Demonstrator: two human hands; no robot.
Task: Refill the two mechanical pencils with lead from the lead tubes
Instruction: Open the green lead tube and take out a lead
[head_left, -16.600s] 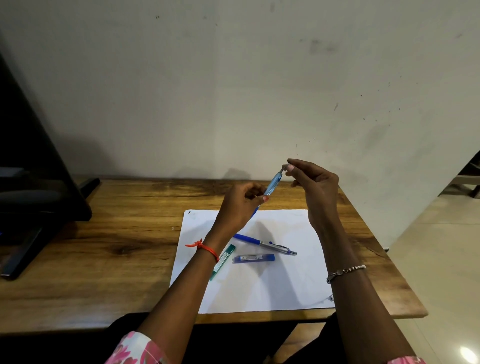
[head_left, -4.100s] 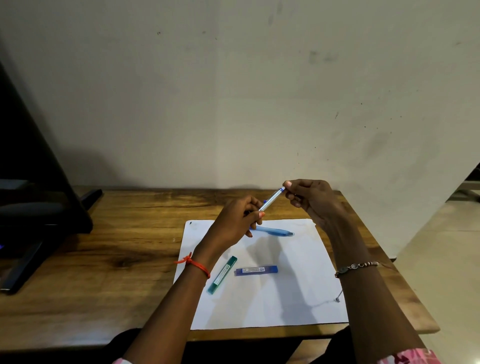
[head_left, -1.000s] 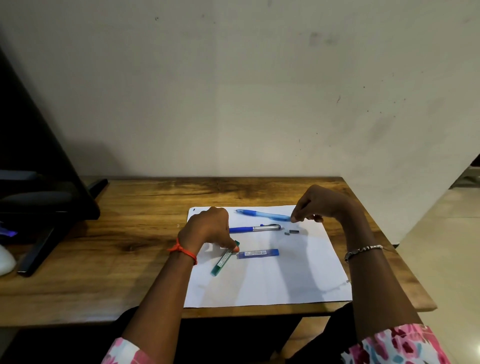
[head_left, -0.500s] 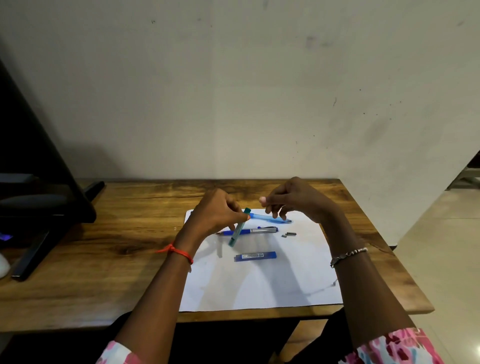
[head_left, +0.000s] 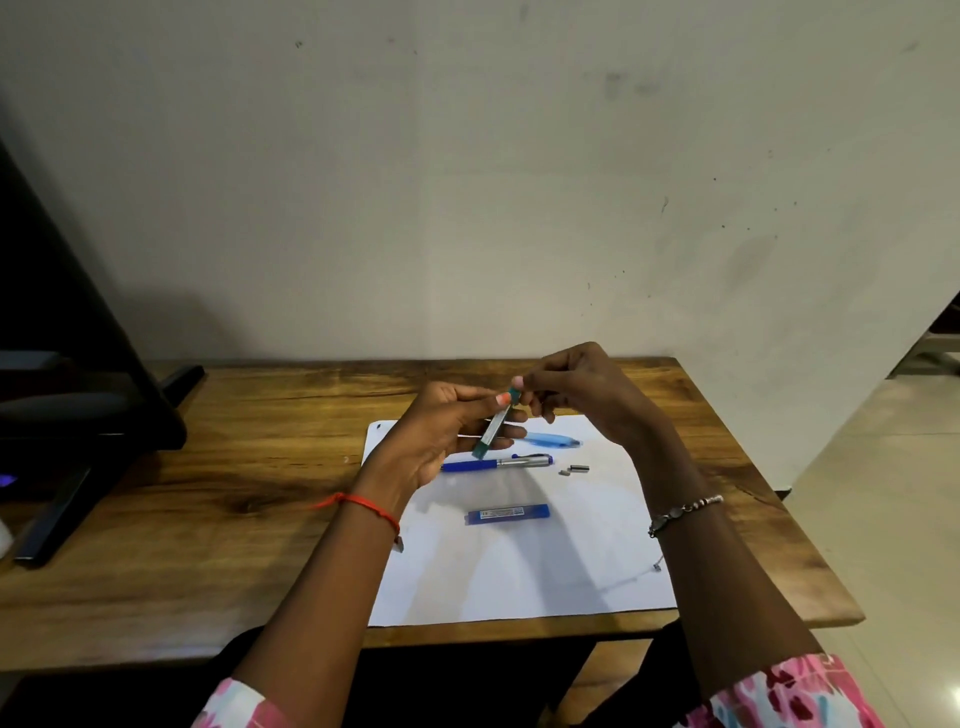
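My left hand (head_left: 447, 436) holds a green lead tube (head_left: 493, 428) tilted above the white paper (head_left: 519, 561). My right hand (head_left: 576, 395) pinches the tube's top end. On the paper lie a dark blue and silver mechanical pencil (head_left: 496, 463), a light blue mechanical pencil (head_left: 553, 440) partly hidden behind my hands, and a blue lead tube (head_left: 508, 514). Two small grey pencil parts (head_left: 574, 470) lie just right of the dark blue pencil.
The paper lies on a wooden table (head_left: 234, 493) set against a pale wall. A black monitor stand (head_left: 78, 415) takes up the table's left end. The table's right edge drops to a tiled floor (head_left: 883, 493).
My left hand has picked the green lead tube off the paper and lifted it. My right hand has left the small parts and come over to pinch the tube's top.
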